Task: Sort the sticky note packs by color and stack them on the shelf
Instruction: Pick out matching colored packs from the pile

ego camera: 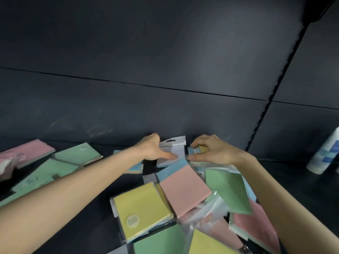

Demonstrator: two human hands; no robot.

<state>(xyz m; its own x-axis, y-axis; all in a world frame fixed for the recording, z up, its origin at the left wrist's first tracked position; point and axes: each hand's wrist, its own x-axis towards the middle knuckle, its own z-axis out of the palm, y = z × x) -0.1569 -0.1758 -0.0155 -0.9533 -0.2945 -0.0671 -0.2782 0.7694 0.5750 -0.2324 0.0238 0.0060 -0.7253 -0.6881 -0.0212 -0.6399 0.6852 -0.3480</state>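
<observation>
A heap of wrapped sticky note packs lies on the dark shelf [88, 224]: a yellow pack [141, 208], a pink pack [185, 187] and a green pack [227, 191] near me. At the back wall my left hand [154, 148] presses its thumb on a pale grey-blue pack [173, 151] with a hang tab. My right hand [212, 150] is curled over a small stack of blue and yellow packs [196, 150] right beside it. To the left lie green packs [78, 153] and a pink pack [29, 149], with a blue pack [134, 167] under my left forearm.
The shelf's dark back panel [165, 70] rises just behind both hands, with a slotted upright [271, 99] to the right. A white bottle with a blue label [324, 154] leans on the neighbouring shelf bay at far right.
</observation>
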